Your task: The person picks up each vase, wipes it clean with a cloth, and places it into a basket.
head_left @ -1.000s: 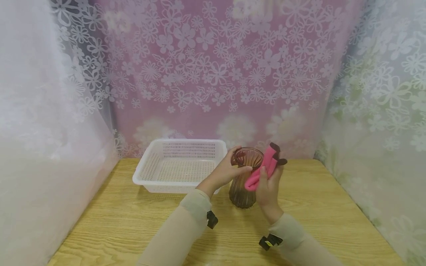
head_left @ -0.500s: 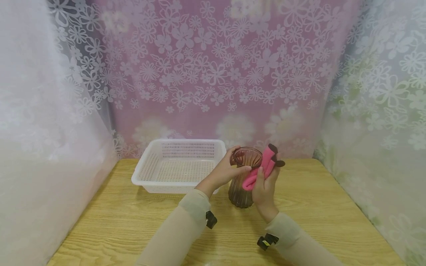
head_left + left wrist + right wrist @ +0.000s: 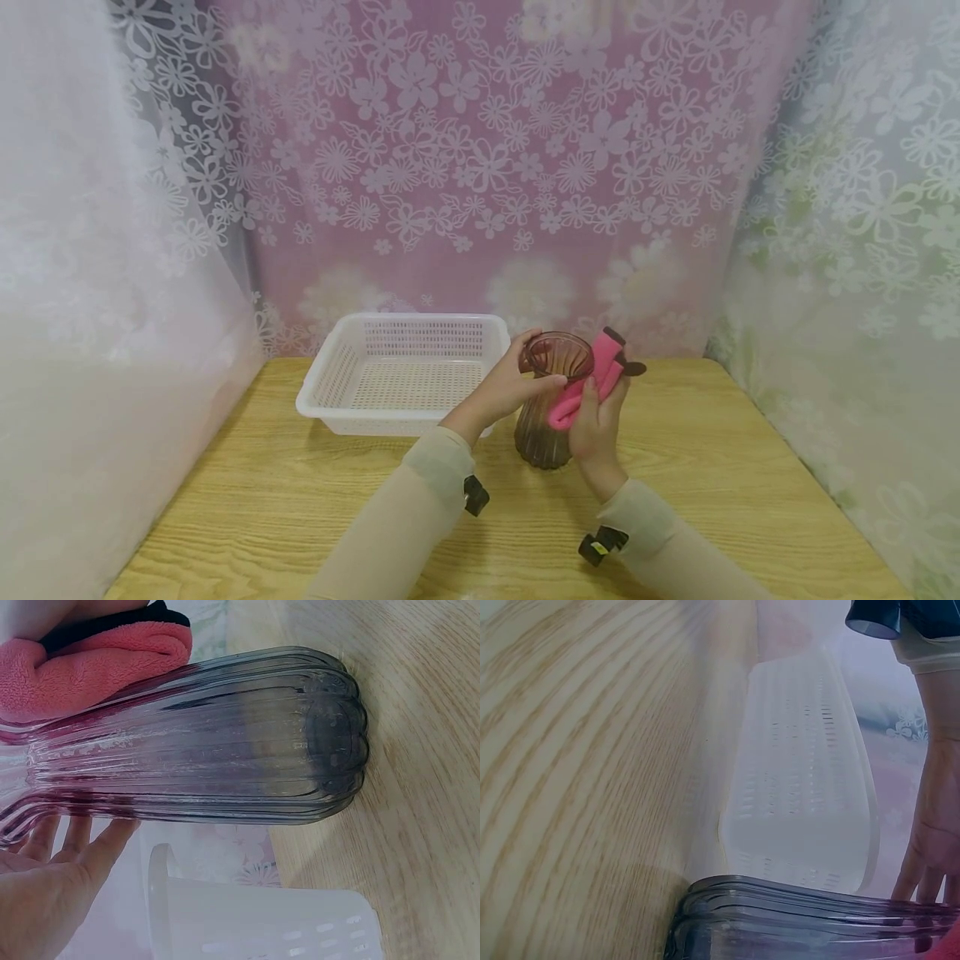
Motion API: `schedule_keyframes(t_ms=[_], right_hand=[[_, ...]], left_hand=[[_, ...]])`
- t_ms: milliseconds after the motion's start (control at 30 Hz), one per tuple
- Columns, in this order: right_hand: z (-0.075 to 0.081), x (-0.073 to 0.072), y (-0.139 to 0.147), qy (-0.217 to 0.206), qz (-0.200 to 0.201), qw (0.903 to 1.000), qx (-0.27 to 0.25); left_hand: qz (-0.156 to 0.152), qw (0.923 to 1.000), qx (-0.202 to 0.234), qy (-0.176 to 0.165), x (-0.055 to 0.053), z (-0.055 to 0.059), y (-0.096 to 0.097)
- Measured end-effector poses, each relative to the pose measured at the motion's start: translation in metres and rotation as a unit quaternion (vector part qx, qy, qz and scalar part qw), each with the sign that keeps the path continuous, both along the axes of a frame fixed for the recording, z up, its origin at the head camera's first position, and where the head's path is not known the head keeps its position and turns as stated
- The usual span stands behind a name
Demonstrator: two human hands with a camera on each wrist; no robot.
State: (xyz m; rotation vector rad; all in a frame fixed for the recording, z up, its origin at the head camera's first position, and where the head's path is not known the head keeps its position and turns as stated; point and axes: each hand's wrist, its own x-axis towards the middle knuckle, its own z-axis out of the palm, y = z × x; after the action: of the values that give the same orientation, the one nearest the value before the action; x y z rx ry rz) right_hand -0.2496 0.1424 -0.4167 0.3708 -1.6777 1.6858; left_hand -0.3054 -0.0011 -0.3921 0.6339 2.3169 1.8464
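A ribbed glass vase (image 3: 542,437), purplish at the top and smoky grey at the base, stands nearly upright on the wooden table. My left hand (image 3: 504,385) grips it near the rim, thumb at the front and fingers around the far left side. On the vase's right side, my right hand (image 3: 597,437) holds a folded pink cloth (image 3: 609,354) with dark edging. In the left wrist view the fluffy cloth (image 3: 112,664) lies against the upper wall of the vase (image 3: 225,742). The right hand's far fingers are partly hidden behind the cloth.
A white perforated plastic basket (image 3: 405,412) sits just left of the vase, behind my left forearm. The wooden table (image 3: 247,517) runs back to a pink floral curtain (image 3: 480,167). Pale floral curtains hang along both sides.
My right hand and the pink cloth have shifted slightly left, closer in against the vase. The left hand keeps its grip near the rim, and the vase stays in place.
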Motion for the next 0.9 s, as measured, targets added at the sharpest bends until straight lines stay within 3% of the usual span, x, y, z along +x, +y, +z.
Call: schedule_keyframes(t_ms=[500, 700, 900], right_hand=[[0.003, 0.0, 0.005, -0.089, 0.005, 0.996, -0.002], [0.005, 0.0, 0.007, -0.102, 0.001, 0.9946, 0.018], [0.01, 0.001, 0.011, -0.14, 0.007, 0.9894, 0.038]], left_hand=[[0.001, 1.0, -0.005, 0.003, 0.0, -0.001, 0.0], [0.0, 1.0, 0.0, 0.001, 0.0, -0.001, 0.0], [-0.001, 1.0, -0.004, -0.002, 0.0, -0.001, -0.001]])
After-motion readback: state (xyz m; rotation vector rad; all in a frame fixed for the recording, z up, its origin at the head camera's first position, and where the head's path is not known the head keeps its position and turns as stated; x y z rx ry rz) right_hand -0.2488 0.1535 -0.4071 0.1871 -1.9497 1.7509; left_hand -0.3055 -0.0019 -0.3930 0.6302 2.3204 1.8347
